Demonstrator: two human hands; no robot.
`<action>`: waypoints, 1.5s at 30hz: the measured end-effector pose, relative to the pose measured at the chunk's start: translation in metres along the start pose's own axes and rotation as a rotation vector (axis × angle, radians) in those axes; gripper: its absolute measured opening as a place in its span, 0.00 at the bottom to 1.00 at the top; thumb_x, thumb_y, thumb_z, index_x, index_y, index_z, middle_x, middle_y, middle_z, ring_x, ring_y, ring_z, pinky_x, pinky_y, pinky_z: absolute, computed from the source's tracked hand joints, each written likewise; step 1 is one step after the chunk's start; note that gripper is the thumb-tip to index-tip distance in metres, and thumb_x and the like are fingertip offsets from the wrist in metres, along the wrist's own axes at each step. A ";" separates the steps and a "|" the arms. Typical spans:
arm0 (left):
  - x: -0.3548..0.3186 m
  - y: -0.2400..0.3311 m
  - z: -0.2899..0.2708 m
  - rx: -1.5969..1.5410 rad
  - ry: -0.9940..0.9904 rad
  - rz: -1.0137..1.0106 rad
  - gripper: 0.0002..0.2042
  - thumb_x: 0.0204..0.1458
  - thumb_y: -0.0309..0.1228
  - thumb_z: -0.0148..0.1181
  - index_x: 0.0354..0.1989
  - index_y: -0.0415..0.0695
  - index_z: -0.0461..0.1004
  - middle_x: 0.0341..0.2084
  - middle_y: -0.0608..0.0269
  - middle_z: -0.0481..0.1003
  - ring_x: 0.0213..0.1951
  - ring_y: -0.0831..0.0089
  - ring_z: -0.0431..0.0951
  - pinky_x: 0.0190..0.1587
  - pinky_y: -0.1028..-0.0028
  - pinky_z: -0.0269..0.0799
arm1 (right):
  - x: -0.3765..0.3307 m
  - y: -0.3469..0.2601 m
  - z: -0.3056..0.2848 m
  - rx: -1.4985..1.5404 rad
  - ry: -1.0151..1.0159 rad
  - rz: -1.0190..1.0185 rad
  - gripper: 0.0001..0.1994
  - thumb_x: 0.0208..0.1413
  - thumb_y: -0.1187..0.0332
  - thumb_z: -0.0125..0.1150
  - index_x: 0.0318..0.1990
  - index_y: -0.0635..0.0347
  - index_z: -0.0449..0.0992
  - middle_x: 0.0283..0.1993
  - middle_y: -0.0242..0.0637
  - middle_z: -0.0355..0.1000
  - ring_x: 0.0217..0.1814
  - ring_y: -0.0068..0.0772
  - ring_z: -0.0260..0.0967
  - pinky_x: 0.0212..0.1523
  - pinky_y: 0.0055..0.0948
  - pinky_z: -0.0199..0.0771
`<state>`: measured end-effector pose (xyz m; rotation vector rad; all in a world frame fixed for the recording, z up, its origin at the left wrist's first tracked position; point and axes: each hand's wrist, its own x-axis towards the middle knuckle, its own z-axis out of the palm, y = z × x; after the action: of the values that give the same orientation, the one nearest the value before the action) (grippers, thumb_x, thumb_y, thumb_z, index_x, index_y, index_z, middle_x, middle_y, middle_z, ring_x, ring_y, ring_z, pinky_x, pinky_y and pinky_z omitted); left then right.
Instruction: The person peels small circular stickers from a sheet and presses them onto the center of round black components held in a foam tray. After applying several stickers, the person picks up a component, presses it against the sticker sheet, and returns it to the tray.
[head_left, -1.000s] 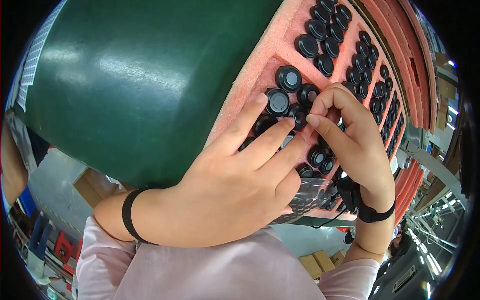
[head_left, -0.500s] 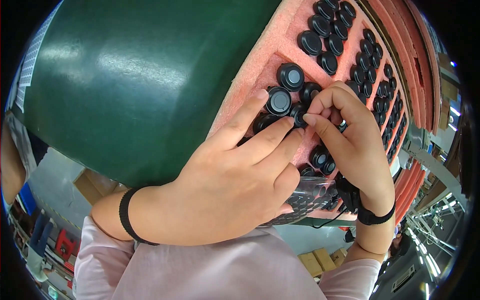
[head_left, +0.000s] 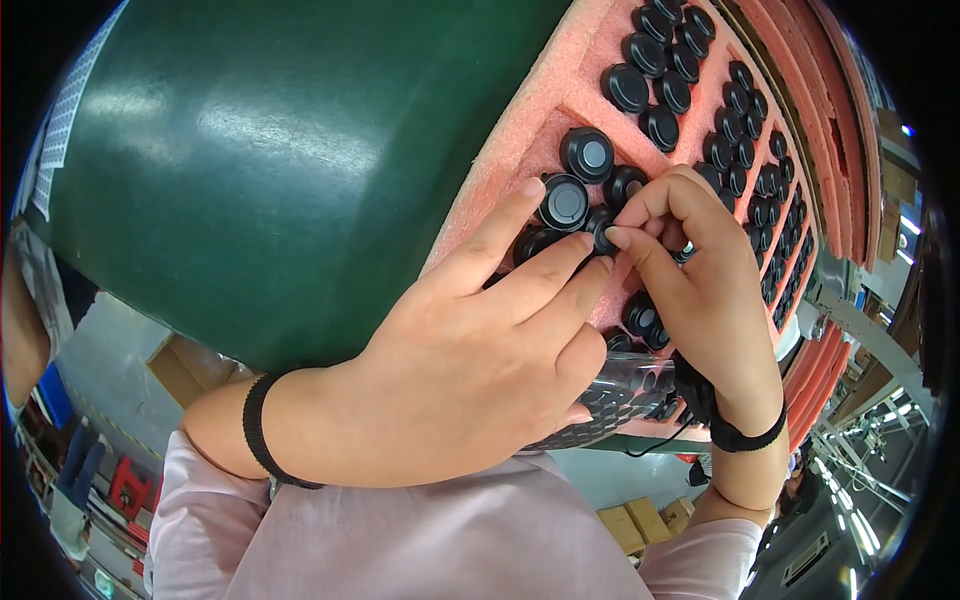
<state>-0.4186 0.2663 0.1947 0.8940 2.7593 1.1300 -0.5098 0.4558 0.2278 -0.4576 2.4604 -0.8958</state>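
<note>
Change over the past second is slight: the right hand has drawn a little closer to one round black part, suggesting work continues on that same piece. The part sits in a compartment along the left edge of the pink foam tray, on the green table. Right thumb and index fingertips are pinched together at its rim; anything between them is undeterminable. Left hand: fingers spread apart, middle and ring tips against the part.
</note>
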 end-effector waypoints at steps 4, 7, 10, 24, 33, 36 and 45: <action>0.000 0.001 0.002 -0.002 0.039 0.000 0.23 0.37 0.48 0.73 0.34 0.43 0.79 0.56 0.53 0.76 0.65 0.59 0.70 0.71 0.40 0.52 | -0.002 0.001 0.002 -0.053 0.077 -0.025 0.06 0.57 0.84 0.62 0.37 0.66 0.73 0.37 0.31 0.67 0.34 0.19 0.65 0.36 0.21 0.68; 0.001 0.000 0.001 0.013 0.035 0.016 0.23 0.37 0.48 0.73 0.35 0.43 0.79 0.56 0.53 0.76 0.64 0.59 0.71 0.71 0.40 0.52 | -0.003 0.004 -0.003 -0.166 0.116 -0.153 0.06 0.57 0.84 0.63 0.37 0.66 0.73 0.37 0.32 0.67 0.35 0.20 0.65 0.37 0.21 0.68; -0.001 0.001 -0.001 0.013 0.071 0.017 0.22 0.38 0.48 0.72 0.34 0.43 0.78 0.55 0.53 0.76 0.62 0.58 0.73 0.71 0.40 0.52 | -0.008 -0.002 -0.012 -0.182 0.107 -0.203 0.06 0.56 0.83 0.64 0.37 0.65 0.73 0.37 0.33 0.68 0.36 0.22 0.66 0.38 0.21 0.67; -0.007 -0.004 -0.021 0.023 0.249 0.008 0.18 0.43 0.45 0.71 0.30 0.44 0.76 0.38 0.61 0.77 0.43 0.60 0.78 0.66 0.42 0.61 | -0.046 -0.029 -0.029 -0.003 -0.116 -0.292 0.14 0.44 0.79 0.75 0.38 0.63 0.77 0.39 0.42 0.74 0.42 0.42 0.74 0.39 0.35 0.75; -0.013 -0.008 -0.022 0.078 0.256 0.040 0.15 0.43 0.42 0.72 0.28 0.45 0.76 0.24 0.65 0.72 0.31 0.64 0.75 0.57 0.49 0.67 | -0.049 -0.023 -0.022 -0.090 0.006 -0.386 0.17 0.40 0.76 0.79 0.35 0.62 0.75 0.36 0.41 0.75 0.38 0.38 0.74 0.38 0.31 0.73; -0.013 -0.011 -0.023 0.070 0.246 0.048 0.14 0.43 0.40 0.72 0.27 0.45 0.76 0.23 0.65 0.72 0.30 0.65 0.74 0.55 0.51 0.67 | -0.046 -0.023 -0.020 -0.167 0.038 -0.467 0.17 0.40 0.76 0.79 0.34 0.61 0.74 0.35 0.41 0.76 0.36 0.39 0.74 0.36 0.32 0.74; -0.007 -0.017 -0.046 -0.154 0.167 0.005 0.13 0.47 0.36 0.73 0.27 0.44 0.75 0.22 0.62 0.72 0.28 0.61 0.74 0.48 0.57 0.70 | -0.040 -0.026 -0.023 -0.288 0.101 -0.640 0.17 0.40 0.73 0.79 0.33 0.59 0.73 0.37 0.41 0.75 0.36 0.39 0.74 0.35 0.35 0.73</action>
<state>-0.4323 0.2242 0.2160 0.8249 2.7481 1.4578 -0.4852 0.4668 0.2738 -1.3855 2.5772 -0.8005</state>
